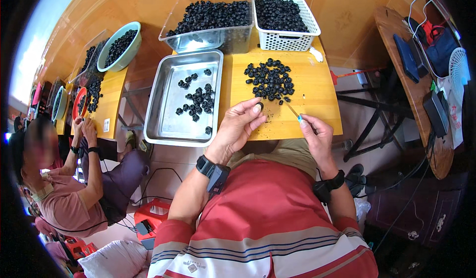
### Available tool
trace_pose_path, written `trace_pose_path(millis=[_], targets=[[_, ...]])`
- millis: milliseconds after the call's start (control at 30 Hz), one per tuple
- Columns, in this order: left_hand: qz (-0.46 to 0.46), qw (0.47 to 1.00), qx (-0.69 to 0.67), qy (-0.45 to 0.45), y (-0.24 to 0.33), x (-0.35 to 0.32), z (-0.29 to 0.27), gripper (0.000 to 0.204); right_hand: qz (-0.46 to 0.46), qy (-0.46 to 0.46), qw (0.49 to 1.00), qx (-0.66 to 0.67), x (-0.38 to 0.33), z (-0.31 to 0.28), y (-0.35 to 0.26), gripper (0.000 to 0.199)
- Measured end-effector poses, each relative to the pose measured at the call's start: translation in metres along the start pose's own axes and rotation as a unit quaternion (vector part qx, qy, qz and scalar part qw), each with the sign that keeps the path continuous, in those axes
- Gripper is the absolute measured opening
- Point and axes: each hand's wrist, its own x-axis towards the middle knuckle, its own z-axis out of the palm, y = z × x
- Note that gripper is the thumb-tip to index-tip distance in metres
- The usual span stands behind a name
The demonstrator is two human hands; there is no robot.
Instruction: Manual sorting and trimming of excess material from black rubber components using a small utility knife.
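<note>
Between the thumb and fingertips of my left hand [240,127] is a small round black part [259,106], over the table's near edge. My right hand [317,140] pinches a thin pick-like tool [292,110] that shows blue at the grip; its tip points at the heap, apart from the held part. Just beyond both hands, a loose pile of black parts [270,80] with round holes lies on the yellow table [317,99], with dark crumbs around it. To the left stands a shallow metal tray [163,107] holding several more such parts.
At the back stand a clear plastic bin [238,42] and a white perforated basket [285,42], both full of black parts. On the left another person [74,189] works at a second table [111,104] with a pale green basin [130,55]. A wooden shelf [396,30] stands at right.
</note>
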Motion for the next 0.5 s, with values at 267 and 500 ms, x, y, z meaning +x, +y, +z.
trace_pose_path(millis=[267, 500], targets=[[-0.006, 0.998, -0.061, -0.023, -0.003, -0.01, 0.005, 0.026, -0.011, -0.046, 0.999, -0.004, 0.001, 0.009, -0.012, 0.03], [-0.007, 0.992, -0.1, -0.081, -0.005, -0.012, 0.006, 0.02, -0.034, -0.088, 0.996, -0.007, -0.001, 0.015, -0.025, 0.035]])
